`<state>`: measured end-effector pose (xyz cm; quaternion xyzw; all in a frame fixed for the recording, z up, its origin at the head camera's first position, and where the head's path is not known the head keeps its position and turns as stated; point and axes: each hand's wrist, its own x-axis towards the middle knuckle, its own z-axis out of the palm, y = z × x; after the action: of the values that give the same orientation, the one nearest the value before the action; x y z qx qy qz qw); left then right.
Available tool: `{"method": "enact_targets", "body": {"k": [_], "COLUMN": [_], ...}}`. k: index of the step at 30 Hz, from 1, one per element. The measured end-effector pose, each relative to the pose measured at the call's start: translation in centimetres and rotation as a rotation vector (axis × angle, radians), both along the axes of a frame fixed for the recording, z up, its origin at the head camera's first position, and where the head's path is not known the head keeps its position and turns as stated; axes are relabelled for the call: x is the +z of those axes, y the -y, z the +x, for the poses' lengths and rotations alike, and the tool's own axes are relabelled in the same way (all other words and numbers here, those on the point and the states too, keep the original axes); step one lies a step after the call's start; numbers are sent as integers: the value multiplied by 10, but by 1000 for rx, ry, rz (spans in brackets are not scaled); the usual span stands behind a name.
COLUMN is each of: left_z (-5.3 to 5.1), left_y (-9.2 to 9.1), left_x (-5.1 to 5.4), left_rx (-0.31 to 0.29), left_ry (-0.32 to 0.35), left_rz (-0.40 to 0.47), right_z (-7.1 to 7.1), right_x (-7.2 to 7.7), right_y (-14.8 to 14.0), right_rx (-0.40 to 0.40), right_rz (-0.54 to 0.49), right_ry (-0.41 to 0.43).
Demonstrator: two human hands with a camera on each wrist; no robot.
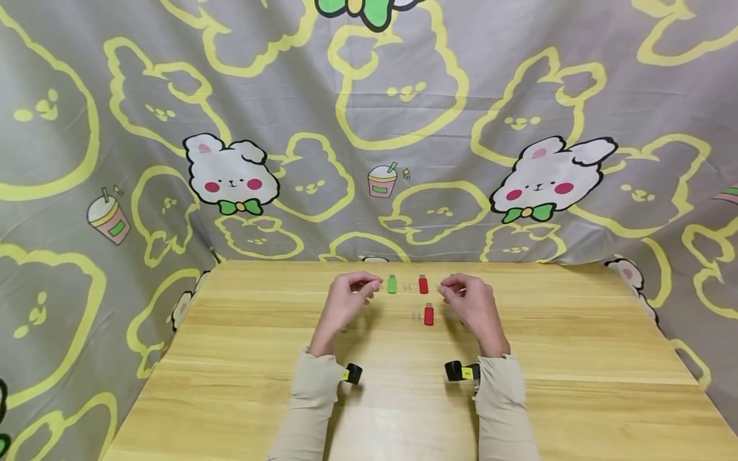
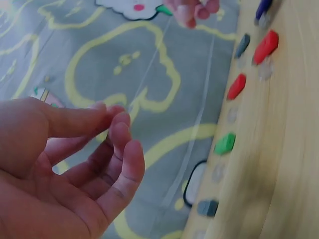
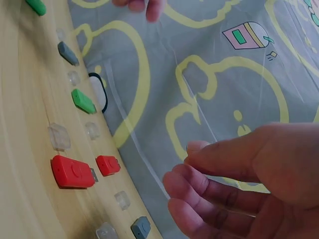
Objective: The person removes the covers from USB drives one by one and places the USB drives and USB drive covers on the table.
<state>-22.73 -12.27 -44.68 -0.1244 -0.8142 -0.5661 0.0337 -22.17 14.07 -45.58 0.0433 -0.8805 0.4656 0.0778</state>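
Observation:
My left hand (image 1: 348,296) hovers over the far part of the table, left of a green USB flash drive (image 1: 392,283). Its fingers are loosely bent, thumb and index tips together, with nothing visible between them. My right hand (image 1: 469,301) has a similar pose, right of a red USB flash drive (image 1: 423,285), and shows nothing held. Nearer me lies a second red USB flash drive (image 1: 428,315) with its metal plug bare. A clear cap (image 3: 60,137) lies beside it. Grey flash drives (image 2: 208,207) sit at both sides of the back row, mostly hidden by my hands in the head view.
Several clear caps (image 3: 122,200) lie between the drives of the back row. A purple piece (image 2: 264,9) lies at the top edge of the left wrist view. Behind the wooden table (image 1: 259,371) hangs a grey patterned curtain (image 1: 311,102).

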Motion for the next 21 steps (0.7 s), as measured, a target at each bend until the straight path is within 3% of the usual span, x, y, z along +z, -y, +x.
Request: {"method": "enact_targets", "body": {"k": [3, 7, 11, 21], "left_z": [8, 9, -4, -8], "left_y": [11, 31, 52, 81], "left_x": [14, 17, -5, -24], "left_rx": [14, 71, 142, 272], "left_ry": [10, 60, 72, 99], "left_rz": [36, 70, 113, 130], "right_z": [-1, -3, -2, 2], "right_x": [-1, -2, -1, -1], "right_y": [1, 7, 16, 45], "right_rx": [19, 55, 98, 223], "right_rz": [11, 12, -14, -17], "right_ry": [-35, -84, -81, -41]}}
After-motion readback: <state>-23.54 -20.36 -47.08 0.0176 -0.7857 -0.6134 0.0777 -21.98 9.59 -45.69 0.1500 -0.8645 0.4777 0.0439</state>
